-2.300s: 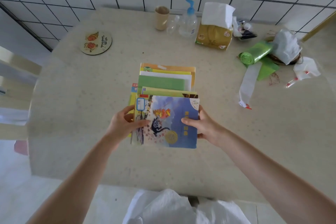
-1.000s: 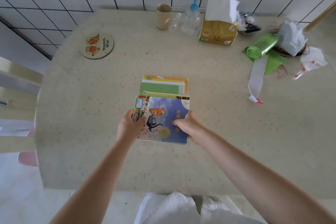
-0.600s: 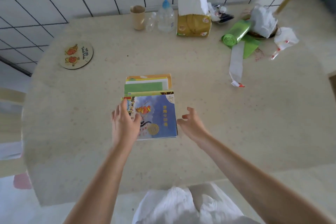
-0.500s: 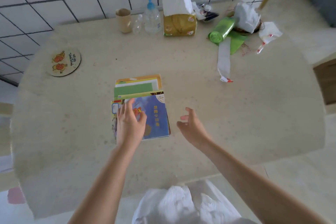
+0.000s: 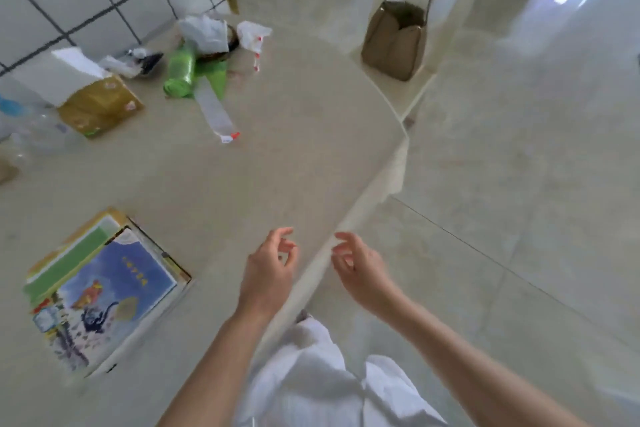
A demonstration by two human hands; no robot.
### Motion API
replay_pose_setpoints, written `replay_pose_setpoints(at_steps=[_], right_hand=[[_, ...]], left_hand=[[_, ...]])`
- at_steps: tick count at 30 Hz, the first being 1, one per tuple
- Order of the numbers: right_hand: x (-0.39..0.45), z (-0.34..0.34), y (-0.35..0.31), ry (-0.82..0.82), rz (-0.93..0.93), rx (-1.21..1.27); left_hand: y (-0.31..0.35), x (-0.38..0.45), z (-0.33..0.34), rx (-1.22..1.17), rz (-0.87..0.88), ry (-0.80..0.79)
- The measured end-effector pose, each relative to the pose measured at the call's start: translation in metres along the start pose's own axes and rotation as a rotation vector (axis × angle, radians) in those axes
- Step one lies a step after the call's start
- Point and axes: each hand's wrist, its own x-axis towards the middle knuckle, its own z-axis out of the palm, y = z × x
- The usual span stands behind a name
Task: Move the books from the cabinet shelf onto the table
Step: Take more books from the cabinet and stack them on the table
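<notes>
A stack of thin books point(image 5: 100, 288) lies on the beige table point(image 5: 242, 177) at the lower left, a blue picture book on top with green and orange covers showing behind it. My left hand point(image 5: 270, 270) hovers over the table near its right edge, well right of the stack, fingers loosely curled and holding nothing. My right hand point(image 5: 360, 267) hangs just past the table edge above the floor, fingers also loose and holding nothing. No cabinet shelf is in view.
Along the tiled wall at the back stand a tissue box point(image 5: 93, 104), a clear pump bottle point(image 5: 24, 125), a green bag roll point(image 5: 180, 73) and crumpled plastic bags point(image 5: 207, 31). A brown handbag point(image 5: 394, 38) sits on a white chair beyond the table. Pale floor tiles spread to the right.
Both hands have let go of the book stack and drawn back to the right. The view has swung right, so the stack now sits at the lower left and the floor shows.
</notes>
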Motion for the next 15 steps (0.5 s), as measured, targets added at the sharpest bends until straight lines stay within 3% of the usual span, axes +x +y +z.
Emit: replay_pose_setpoints(at_steps=[7,15], right_hand=[[-0.145,-0.069,0.113,0.343,0.237,0.117],[-0.310,-0.092,0.216,0.706,0.587,0.307]], left_hand=[[0.086,-0.101,0.109,0.025,0.265,-0.392],[0.139,-0.212,0.229,0.096,0.603,-0.820]])
